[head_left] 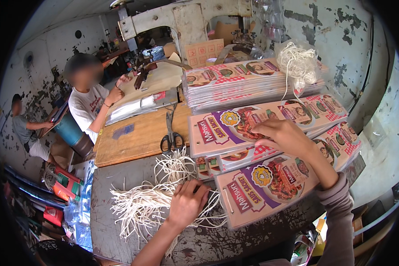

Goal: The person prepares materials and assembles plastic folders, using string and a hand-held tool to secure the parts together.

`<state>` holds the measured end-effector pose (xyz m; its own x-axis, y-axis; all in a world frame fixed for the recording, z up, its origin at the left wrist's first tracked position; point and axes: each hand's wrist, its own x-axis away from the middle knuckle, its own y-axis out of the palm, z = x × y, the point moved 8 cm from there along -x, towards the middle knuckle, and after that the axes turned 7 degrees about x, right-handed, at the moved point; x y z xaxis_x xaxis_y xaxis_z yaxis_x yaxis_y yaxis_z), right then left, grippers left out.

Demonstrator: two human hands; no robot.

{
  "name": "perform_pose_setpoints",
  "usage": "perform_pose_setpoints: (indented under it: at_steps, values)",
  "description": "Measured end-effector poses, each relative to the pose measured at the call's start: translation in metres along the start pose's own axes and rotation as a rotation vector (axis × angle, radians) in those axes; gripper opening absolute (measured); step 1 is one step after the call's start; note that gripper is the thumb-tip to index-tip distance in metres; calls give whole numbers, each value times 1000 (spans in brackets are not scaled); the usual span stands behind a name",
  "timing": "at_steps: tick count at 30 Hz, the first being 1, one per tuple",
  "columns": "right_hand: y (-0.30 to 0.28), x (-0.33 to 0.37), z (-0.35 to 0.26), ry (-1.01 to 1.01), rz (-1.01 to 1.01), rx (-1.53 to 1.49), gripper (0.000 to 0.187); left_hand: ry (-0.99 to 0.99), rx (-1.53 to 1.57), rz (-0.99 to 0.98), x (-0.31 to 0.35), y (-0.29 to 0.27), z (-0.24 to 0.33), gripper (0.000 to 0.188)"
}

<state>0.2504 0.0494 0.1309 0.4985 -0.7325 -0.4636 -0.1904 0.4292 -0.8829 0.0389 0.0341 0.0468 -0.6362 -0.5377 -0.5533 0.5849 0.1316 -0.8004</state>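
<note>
My left hand [187, 205] is closed on white cord, its curled fingers partly hiding it; loose strands [142, 206] spread to its left and a looped heap [175, 166] lies beyond. My right hand [281, 136] rests on a long peach and purple printed food banner [217, 129], thumb and bent fingers apart, near its front edge. Closer to me is a similar banner [248, 208], with white cord through holes at its left end. More banners [244, 156] lie partly covered between these two.
Black-handled scissors [170, 135] lie by a wooden board [137, 144]. Behind stands a tall stack of banners [230, 93] with a plastic bag of white cord [299, 62] on top. A co-worker [88, 95] is across the table at left; another person [29, 128] sits farther back.
</note>
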Motion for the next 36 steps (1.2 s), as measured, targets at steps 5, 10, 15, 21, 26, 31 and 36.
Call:
perform_pose_setpoints:
  at_steps: [5,10,15,21,26,31,36]
  values:
    - [5,6,-22,-192,136,551,32,-9,72,20,0,2,-2,11]
    - [-15,-7,-13,-132,274,628,37,-7,60,20,0,1,-2,11]
    - [-7,0,43,163,93,606,41,-4,66,17,2,1,-1,12]
    - [-21,31,35,127,196,478,37,14,20,27,-2,1,1,6]
    - [-53,75,-29,111,202,488,38,7,-5,21,-5,-8,4,10]
    - [-47,127,-65,147,85,476,34,-31,29,17,-2,-3,-1,8]
    - [-35,150,-75,178,34,474,30,-71,109,30,0,0,-3,15]
